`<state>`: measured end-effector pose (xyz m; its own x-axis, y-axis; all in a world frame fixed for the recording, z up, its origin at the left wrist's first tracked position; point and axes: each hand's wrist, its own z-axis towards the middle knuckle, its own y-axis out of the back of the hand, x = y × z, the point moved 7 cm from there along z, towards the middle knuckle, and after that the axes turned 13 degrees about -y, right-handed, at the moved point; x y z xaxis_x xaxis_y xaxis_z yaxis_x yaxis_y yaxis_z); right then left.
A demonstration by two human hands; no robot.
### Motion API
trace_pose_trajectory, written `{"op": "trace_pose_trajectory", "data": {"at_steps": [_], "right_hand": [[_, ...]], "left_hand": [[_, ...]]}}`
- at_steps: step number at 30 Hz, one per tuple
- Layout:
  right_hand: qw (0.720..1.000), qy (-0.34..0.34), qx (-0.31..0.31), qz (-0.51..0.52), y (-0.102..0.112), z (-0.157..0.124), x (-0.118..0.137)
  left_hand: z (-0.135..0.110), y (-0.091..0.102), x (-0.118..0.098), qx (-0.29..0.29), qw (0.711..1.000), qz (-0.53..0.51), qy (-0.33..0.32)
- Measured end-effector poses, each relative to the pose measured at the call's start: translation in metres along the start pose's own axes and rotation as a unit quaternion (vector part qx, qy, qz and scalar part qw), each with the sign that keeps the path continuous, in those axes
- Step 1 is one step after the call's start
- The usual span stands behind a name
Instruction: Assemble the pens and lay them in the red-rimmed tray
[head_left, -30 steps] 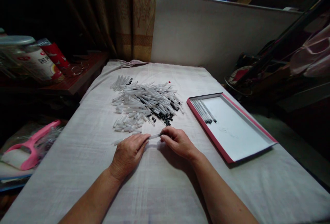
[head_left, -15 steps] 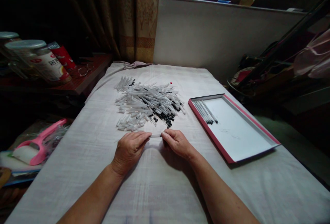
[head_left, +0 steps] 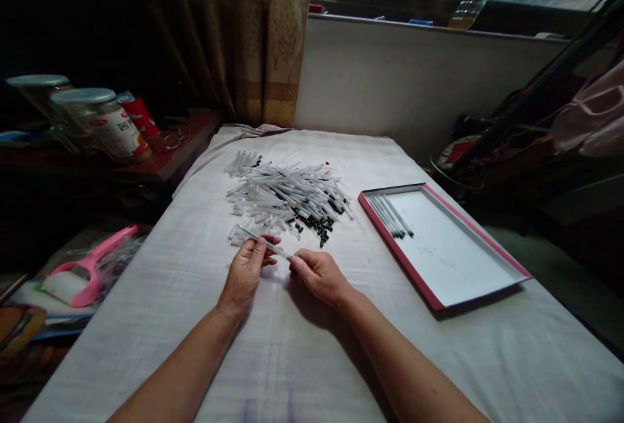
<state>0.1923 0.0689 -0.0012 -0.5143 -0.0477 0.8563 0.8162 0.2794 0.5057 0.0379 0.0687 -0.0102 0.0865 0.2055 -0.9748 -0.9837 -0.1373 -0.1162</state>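
Note:
Between my two hands is a slim, clear pen [head_left: 275,249], slanting from upper left to lower right. My left hand [head_left: 251,264] pinches it around the middle with the thumb on top, and the far end sticks out past the fingers. My right hand [head_left: 319,275] is closed on its near end, which the fingers hide. Just beyond lies a heap of clear pen barrels [head_left: 287,189], with small black pen parts [head_left: 316,223] at its right and short clear pieces [head_left: 263,221] at its front left.
At the right, a shallow pink-edged box lid [head_left: 453,247] holds several pens [head_left: 390,215] with black ends. A red bit [head_left: 327,163] lies behind the heap. Jars [head_left: 110,125] stand on a side table at left, above a pink tape dispenser [head_left: 92,267].
The pen has turned from level to slanting, and more of it shows. My left hand has rolled thumb-up and shifted left along it. My right hand has moved slightly left. The view has tilted up.

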Motion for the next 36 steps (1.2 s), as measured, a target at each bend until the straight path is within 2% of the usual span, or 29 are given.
{"op": "trace_pose_trajectory", "data": {"at_steps": [3, 8, 10, 14, 17, 19, 21, 23, 25, 28, 31, 33, 36], "right_hand": [[0.992, -0.008, 0.007, -0.129, -0.005, 0.009, 0.005], [0.948, -0.048, -0.119, -0.290, 0.014, 0.040, 0.011], [0.931, -0.056, -0.148, -0.330, 0.016, 0.052, 0.014], [0.906, -0.074, -0.150, -0.388, 0.011, 0.073, 0.019], [0.904, -0.079, -0.140, -0.397, 0.008, 0.080, 0.022], [0.914, -0.075, -0.148, -0.370, 0.011, 0.080, 0.022], [0.941, -0.072, -0.150, -0.296, 0.019, 0.077, 0.019], [0.975, -0.076, -0.125, -0.167, 0.028, 0.070, 0.010], [0.992, -0.095, -0.080, -0.014, 0.035, 0.058, -0.003], [0.979, -0.125, -0.032, 0.158, 0.044, 0.034, -0.020], [0.959, -0.147, -0.031, 0.241, 0.050, 0.010, -0.033], [0.949, -0.168, -0.034, 0.266, 0.052, -0.002, -0.041], [0.941, -0.190, -0.034, 0.279, 0.051, -0.009, -0.046]], "left_hand": [[0.002, 0.006, -0.001, -0.041, 0.998, -0.047, 0.009], [0.004, 0.004, -0.001, -0.005, 1.000, -0.008, 0.011], [0.003, 0.003, 0.000, 0.007, 1.000, 0.002, 0.018], [0.003, 0.001, -0.001, 0.013, 1.000, 0.005, 0.018], [0.004, 0.001, 0.000, 0.015, 1.000, 0.004, 0.011], [0.004, 0.003, 0.002, 0.015, 1.000, 0.018, 0.007], [0.005, 0.006, 0.005, 0.019, 0.998, 0.053, -0.001], [0.005, 0.008, 0.004, 0.029, 0.992, 0.114, -0.037], [0.005, 0.007, -0.004, 0.047, 0.976, 0.184, -0.107], [-0.001, -0.003, -0.018, 0.095, 0.935, 0.266, -0.212], [-0.010, -0.017, -0.024, 0.167, 0.895, 0.310, -0.273], [-0.015, -0.023, -0.025, 0.204, 0.875, 0.330, -0.290], [-0.019, -0.027, -0.022, 0.238, 0.852, 0.371, -0.282]]}}
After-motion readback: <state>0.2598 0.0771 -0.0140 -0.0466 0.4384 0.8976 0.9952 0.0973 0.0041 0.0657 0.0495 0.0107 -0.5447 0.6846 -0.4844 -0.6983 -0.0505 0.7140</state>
